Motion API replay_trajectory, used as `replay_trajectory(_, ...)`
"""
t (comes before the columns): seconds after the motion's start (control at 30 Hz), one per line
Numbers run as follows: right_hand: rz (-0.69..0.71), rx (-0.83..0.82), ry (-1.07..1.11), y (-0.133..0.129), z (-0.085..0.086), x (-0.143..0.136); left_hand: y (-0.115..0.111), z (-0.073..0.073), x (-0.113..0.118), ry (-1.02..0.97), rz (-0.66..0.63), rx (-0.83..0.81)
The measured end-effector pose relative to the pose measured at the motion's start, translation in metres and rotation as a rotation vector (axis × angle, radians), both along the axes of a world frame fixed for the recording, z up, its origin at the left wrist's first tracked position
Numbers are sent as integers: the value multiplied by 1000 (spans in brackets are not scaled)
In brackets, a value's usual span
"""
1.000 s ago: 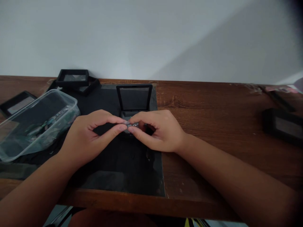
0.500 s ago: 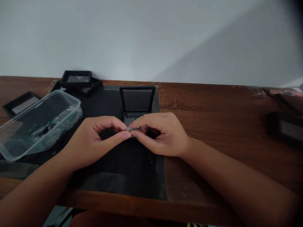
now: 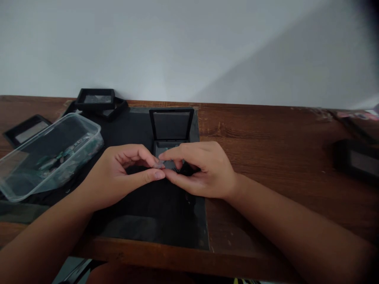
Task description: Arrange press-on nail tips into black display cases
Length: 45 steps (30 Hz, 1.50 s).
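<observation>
A plain pale grey wall (image 3: 133,47) fills the upper frame, with a diagonal shadow at upper right. Below spans a brown wood-grain table (image 3: 266,130); a black rectangular mat (image 3: 166,228) covers its lower centre. A clear plastic container (image 3: 84,124) sits at left. The right hand (image 3: 207,167), centre, has thumb and index fingertip slightly parted. The left hand (image 3: 115,169) pinches a small translucent piece (image 3: 159,164), frame centre, before an open black hinged box (image 3: 171,126).
</observation>
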State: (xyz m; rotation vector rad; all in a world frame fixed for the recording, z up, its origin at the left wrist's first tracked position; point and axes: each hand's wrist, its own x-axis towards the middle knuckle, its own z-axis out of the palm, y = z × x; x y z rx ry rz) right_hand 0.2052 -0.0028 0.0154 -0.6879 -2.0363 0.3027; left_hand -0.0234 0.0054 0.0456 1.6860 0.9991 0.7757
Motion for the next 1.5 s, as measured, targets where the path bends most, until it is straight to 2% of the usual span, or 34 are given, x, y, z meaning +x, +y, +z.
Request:
replay_trajectory(0.17,12,18,-16,-2,1,0,0,1,1,-47,-15,-95)
replay_trajectory(0.33,5,-69,105,-3,2,-4,-2,2,-3,-133,25,-134)
replay_trajectory(0.53,98,-147,254,-4,4,-8,-1,6,0,-213,0,-248)
replay_trajectory(0.73,237,-382,296,-3,10,-3,-1,7,1,-191,-9,-275)
replay_trajectory(0.87,231,-598,333,8,16,9,-1,6,-1,-146,47,-217)
replay_trajectory(0.97,188,-786,246,19,19,21,-1,5,-4,-120,67,-165)
replay_trajectory(1.07,158,-874,98,24,20,29,-1,5,-6,-118,67,-127)
replay_trajectory(1.3,45,-917,-165,23,20,30,0,2,-6,-131,80,-109)
replay_trajectory(1.5,-39,-914,-224,24,21,31,-1,3,-6,-69,52,-78)
